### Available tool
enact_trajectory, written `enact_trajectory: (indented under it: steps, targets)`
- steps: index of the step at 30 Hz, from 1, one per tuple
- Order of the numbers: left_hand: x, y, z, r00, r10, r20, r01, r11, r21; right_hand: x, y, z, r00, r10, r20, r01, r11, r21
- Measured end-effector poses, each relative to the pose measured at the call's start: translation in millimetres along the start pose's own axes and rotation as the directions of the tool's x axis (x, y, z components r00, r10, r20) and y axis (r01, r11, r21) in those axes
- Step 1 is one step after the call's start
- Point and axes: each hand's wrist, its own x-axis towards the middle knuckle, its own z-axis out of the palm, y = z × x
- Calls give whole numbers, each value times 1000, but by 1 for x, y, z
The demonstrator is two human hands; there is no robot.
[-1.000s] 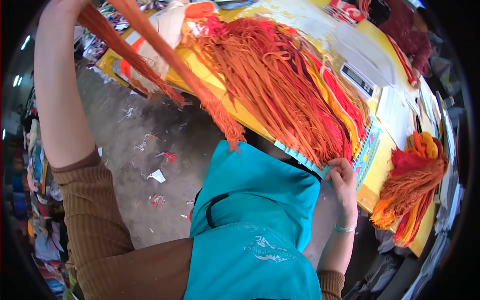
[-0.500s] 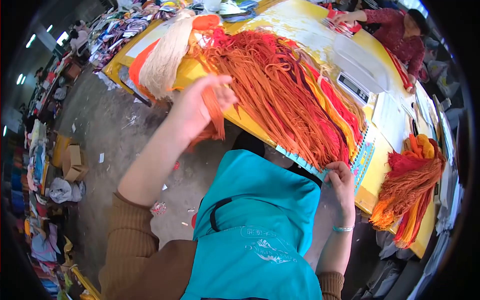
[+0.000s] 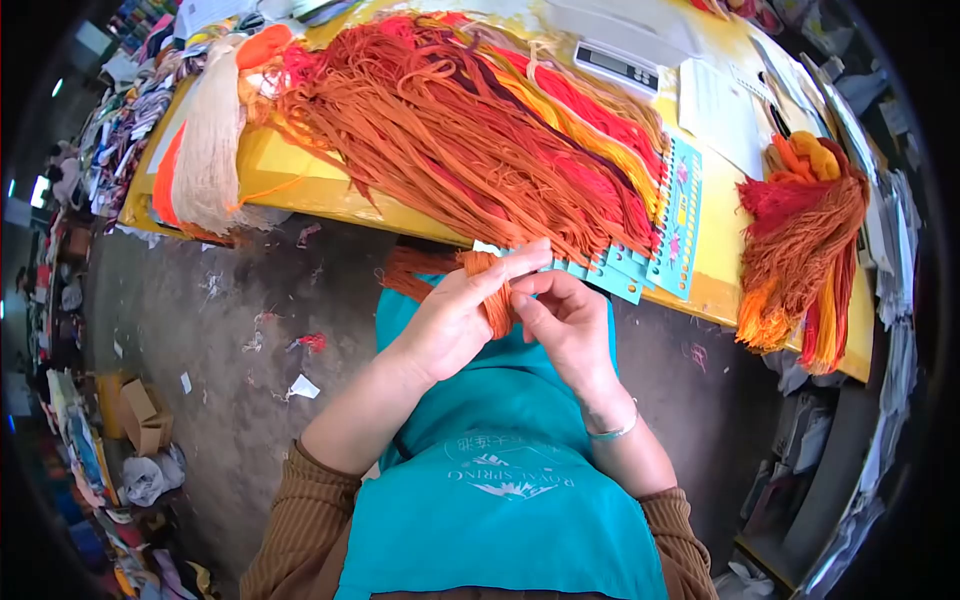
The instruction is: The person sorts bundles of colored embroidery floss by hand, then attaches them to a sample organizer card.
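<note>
A rust-orange skein of thread (image 3: 497, 310) loops round the fingers of my left hand (image 3: 445, 325), above my lap at the table's edge. Its loose tail (image 3: 408, 275) hangs beyond the wrist. My right hand (image 3: 565, 325) meets it from the other side, thumb and forefinger pinched at the skein's edge; the strand between them is too fine to see clearly. Just past both hands lies a wide spread of orange, red, purple and yellow threads (image 3: 450, 150). Turquoise cards with punched holes (image 3: 682, 215) lie at its near right end.
The yellow table (image 3: 715, 290) carries a cream hank (image 3: 208, 140) at left, a digital scale (image 3: 617, 67) behind the threads, and papers (image 3: 720, 115). A tied multicoloured bundle (image 3: 805, 240) hangs over the right edge. A cardboard box (image 3: 145, 415) stands on the littered floor.
My left hand has come down and right with the orange thread. My right hand has left the cards' edge and moved left to meet it. The view has shifted, and the co-worker is out of sight.
</note>
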Motion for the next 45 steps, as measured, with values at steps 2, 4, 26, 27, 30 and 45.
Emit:
enact_trajectory:
  steps: [2,4,26,27,30,45]
  targets:
    - [-1,-2,-1,1000,-15,12,16,999,-32,1,12,-2,999,10,-39,-6,993,117]
    - [0,-7,-7,999,-32,27,34,997,-62,0,11,-4,995,82,-49,-67,962,264]
    - [15,-32,-13,995,-87,-41,83,992,-96,7,35,-3,984,112,-138,-75,966,247]
    - [15,-32,-14,995,-90,-41,86,992,-96,7,41,-5,987,102,-122,-75,974,212]
    - [16,-33,-15,997,-77,-25,75,996,-52,5,42,-10,989,95,-112,-72,978,195]
    - [7,-33,-16,955,-112,-275,130,990,48,-4,44,-21,993,85,-82,-51,934,353]
